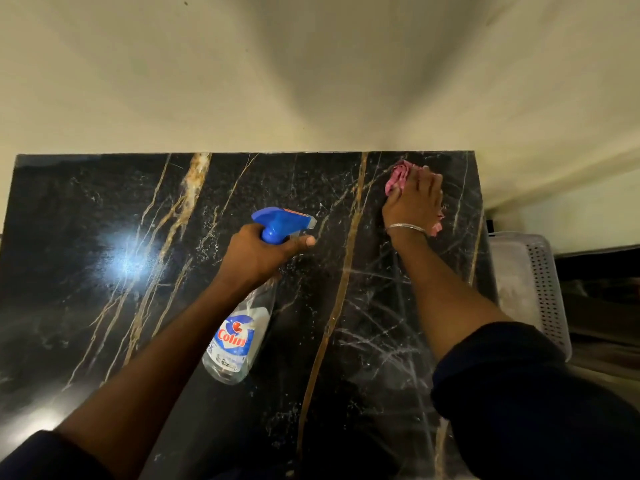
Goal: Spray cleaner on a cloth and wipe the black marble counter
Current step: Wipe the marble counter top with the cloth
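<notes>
- Black marble surface (104,220), gold-veined, butts a cream wall (207,81).
- Left hand (263,252) grips spray bottle (239,337).
- Right hand (414,202), fingers flat, presses pink cloth (398,176).

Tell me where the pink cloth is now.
In the head view, the pink cloth lies under the right hand at the far right corner of the black marble counter.

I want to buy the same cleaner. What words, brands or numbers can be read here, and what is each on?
"Colin": red letters on the label of the clear spray bottle that the left hand grips.
Fine print lower on that label: too small to read.
Orange mark on the blue trigger head: too blurred to read.
Pink cloth, black counter, white basket: no text visible.
</notes>
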### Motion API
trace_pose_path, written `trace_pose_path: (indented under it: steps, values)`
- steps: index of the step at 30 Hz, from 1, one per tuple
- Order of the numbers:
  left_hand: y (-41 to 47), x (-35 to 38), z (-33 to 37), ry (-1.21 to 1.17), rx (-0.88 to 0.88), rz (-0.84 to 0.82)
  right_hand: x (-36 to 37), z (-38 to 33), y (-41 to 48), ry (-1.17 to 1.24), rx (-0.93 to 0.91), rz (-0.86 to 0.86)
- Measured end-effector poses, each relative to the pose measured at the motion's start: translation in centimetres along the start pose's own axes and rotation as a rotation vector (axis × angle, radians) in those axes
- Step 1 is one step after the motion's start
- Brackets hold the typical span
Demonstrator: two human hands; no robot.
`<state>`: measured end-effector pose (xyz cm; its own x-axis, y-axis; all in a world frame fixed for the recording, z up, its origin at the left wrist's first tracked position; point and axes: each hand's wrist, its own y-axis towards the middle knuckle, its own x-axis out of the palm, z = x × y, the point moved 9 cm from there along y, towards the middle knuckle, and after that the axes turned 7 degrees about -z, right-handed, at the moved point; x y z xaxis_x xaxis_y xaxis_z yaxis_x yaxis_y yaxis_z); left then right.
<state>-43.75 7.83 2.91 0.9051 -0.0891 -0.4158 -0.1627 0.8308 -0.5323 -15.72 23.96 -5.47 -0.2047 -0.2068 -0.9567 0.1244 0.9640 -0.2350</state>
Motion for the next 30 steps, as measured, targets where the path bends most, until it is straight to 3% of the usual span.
trace_pose_path:
  steps: [3,7,9,11,15,18,20,22,27,29,30]
  values:
    - [0.2,0.5,-0.3,0.004,-0.008,0.004,0.8,-3.5,-1.3,0.039,-0.025,0.007]
    - [0.4,1.4,-0.8,-0.015,-0.026,-0.033,1.1,-6.4,-2.7,-0.076,-0.529,-0.055]
    - [0.6,1.5,-1.0,-0.022,-0.040,-0.033,0.3,-4.8,-1.9,-0.093,-0.661,-0.054]
    - [0.7,1.8,-0.8,-0.026,-0.042,-0.042,-0.7,-1.3,-0.1,-0.063,-0.578,-0.017]
    - [1.0,1.6,-0.6,-0.033,-0.055,-0.043,-2.6,6.2,3.7,-0.034,-0.146,0.099]
    - [1.1,1.0,-0.3,-0.022,-0.048,-0.012,-3.3,7.8,4.7,0.022,0.174,0.134]
    - [1.0,0.8,-0.3,-0.026,-0.056,-0.001,-3.2,6.8,4.7,0.076,0.291,0.141]
    - [1.1,0.9,-0.5,-0.027,-0.065,-0.007,-2.4,4.2,4.6,0.064,0.201,0.117]
    - [1.3,1.7,-0.9,-0.046,-0.086,-0.038,-1.6,0.4,3.9,-0.073,-0.364,0.025]
    - [1.4,2.0,-0.9,-0.057,-0.096,-0.048,-2.5,2.5,4.9,-0.114,-0.441,0.017]
    - [1.4,2.1,-0.9,-0.059,-0.098,-0.055,-3.2,4.3,5.6,-0.109,-0.390,0.036]
